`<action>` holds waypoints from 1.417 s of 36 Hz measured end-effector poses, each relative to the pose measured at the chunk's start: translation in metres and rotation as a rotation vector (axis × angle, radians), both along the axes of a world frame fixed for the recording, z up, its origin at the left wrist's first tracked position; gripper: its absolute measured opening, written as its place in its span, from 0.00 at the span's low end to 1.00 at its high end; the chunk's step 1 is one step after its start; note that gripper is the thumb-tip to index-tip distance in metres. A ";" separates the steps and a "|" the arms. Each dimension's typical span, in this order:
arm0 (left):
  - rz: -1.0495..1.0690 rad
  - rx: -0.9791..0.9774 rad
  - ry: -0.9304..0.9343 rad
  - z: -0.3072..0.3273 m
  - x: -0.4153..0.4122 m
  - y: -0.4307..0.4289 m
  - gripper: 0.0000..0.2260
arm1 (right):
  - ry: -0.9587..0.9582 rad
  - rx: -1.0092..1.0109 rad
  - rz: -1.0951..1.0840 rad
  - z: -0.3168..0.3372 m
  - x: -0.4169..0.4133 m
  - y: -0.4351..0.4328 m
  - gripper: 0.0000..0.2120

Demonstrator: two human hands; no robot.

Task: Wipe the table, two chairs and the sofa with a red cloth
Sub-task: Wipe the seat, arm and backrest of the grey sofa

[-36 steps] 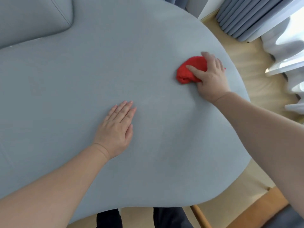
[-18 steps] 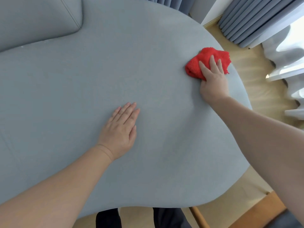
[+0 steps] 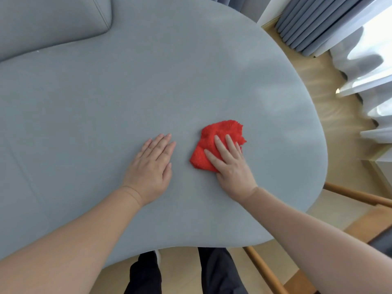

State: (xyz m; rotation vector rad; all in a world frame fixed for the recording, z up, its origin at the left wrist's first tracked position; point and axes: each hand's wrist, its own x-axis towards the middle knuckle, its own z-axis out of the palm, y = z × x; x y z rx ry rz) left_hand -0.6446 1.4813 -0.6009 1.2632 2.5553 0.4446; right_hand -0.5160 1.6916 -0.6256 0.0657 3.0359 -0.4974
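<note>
A crumpled red cloth [image 3: 214, 137] lies on the wide grey-blue sofa seat [image 3: 148, 81], near its middle. My right hand [image 3: 230, 164] presses flat on the cloth with straight fingers, covering its near right part. My left hand [image 3: 151, 168] rests flat on the seat just left of the cloth, palm down, fingers together, a short gap away from it.
A grey back cushion [image 3: 48, 20] sits at the far left. Grey curtains [image 3: 314, 24] and white sheers [image 3: 369, 81] hang at the right over a wooden floor [image 3: 331, 115]. Wooden chair legs [image 3: 358, 196] show at the lower right. My dark trouser legs [image 3: 216, 272] stand below the seat edge.
My right hand has swept the red cloth from the far right edge of the seat back toward me and left, ending beside my left hand. The left hand has stayed flat in place.
</note>
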 end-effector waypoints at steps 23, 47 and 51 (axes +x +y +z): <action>0.046 0.006 0.055 -0.009 -0.027 0.011 0.22 | 0.049 0.138 0.655 -0.006 -0.098 0.088 0.17; 0.196 -0.114 0.044 -0.026 -0.052 0.004 0.24 | 0.007 0.118 -0.365 -0.002 -0.256 0.180 0.20; 0.211 -0.108 0.042 -0.026 -0.050 -0.003 0.24 | 0.021 0.056 -0.430 -0.005 -0.254 0.170 0.22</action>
